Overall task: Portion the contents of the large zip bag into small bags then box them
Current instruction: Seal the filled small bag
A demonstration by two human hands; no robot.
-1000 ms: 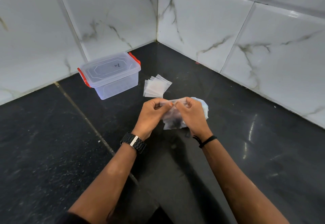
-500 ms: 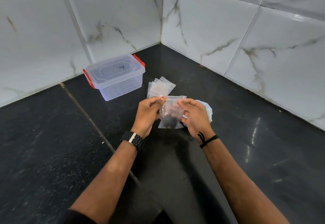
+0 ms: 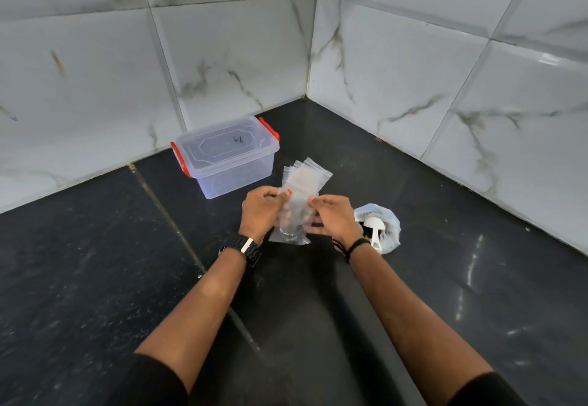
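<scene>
Both hands hold one small bag [image 3: 294, 224] up above the dark desk [image 3: 95, 278], between the two wrists. The left hand [image 3: 259, 211] pinches its top left corner, and the right hand [image 3: 334, 217] grips its top right edge with fingers closed on the plastic. The small bag is clear, with dark contents gathered at its bottom. Behind it, a fanned stack of empty bags [image 3: 307, 176] lies flat on the desk. Left of that stack stands a clear box [image 3: 227, 157] with red latches, its lid on. The large bag [image 3: 386, 230] sits open just right of the right hand, with a white scoop [image 3: 375, 230] inside it.
</scene>
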